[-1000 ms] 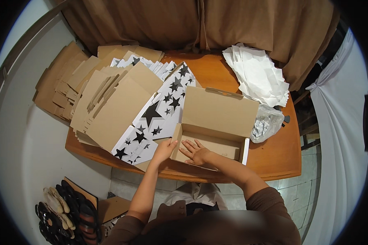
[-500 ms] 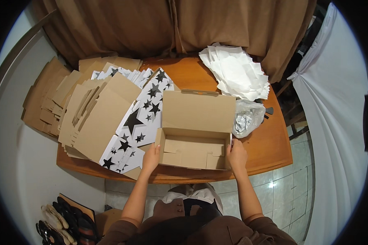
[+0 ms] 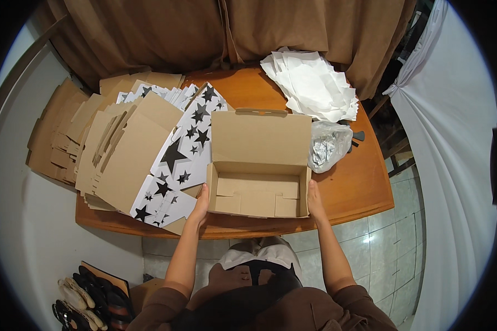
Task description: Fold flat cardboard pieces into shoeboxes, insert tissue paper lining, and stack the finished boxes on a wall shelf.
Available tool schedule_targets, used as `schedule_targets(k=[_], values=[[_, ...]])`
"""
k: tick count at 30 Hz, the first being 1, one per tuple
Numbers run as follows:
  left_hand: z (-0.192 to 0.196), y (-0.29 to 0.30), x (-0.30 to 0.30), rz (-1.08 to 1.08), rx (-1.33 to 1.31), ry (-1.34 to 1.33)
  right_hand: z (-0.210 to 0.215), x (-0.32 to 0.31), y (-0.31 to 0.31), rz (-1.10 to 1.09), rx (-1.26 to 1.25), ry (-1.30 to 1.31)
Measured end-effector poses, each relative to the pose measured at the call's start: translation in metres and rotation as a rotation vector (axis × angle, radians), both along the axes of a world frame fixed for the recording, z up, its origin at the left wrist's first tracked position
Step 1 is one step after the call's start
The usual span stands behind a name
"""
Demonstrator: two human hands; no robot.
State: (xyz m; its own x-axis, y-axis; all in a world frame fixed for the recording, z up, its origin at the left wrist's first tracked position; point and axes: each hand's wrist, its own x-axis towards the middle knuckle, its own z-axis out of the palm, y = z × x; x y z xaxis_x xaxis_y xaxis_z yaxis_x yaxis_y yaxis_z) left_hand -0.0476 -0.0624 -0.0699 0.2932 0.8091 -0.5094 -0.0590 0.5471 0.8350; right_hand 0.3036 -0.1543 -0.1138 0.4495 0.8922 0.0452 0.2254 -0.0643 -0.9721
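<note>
An open brown cardboard box [image 3: 259, 190] sits at the front of the wooden table, its hinged lid [image 3: 262, 137] raised at the far side. Nothing lies inside; the bottom shows interlocked flaps. My left hand [image 3: 200, 205] grips the left side wall, thumb up along it. On the opposite wall rests my right hand [image 3: 316, 202], also with the thumb up, so the box is held between both palms. The other fingers are mostly hidden against the sides. Left of the box lie flat white cardboard sheets with black stars [image 3: 174, 157].
Stacks of flat brown cardboard [image 3: 135, 149] cover the left of the wooden table [image 3: 356, 190]. White paper sheets [image 3: 312, 85] are piled at the back right, near a clear plastic bag [image 3: 330, 146] and a black-handled object [image 3: 359, 135]. Shoes [image 3: 91, 298] stand at lower left.
My right hand has shifted from the box's near right corner to lie flatter along its side. The whole view has moved slightly; the box remains open between my hands.
</note>
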Motion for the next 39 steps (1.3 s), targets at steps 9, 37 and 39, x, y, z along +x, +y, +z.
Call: schedule_targets(k=[9,37,39], values=[[0.019,-0.006,-0.026,-0.051,1.001,0.775,0.075,0.005,-0.022,0.064,-0.007,-0.47],[0.032,-0.047,-0.018,-0.363,1.796,1.012,0.075,0.011,-0.049,0.51,0.454,-1.32],[0.058,-0.046,0.008,-0.332,1.754,1.015,0.084,0.014,-0.047,0.547,0.434,-1.218]])
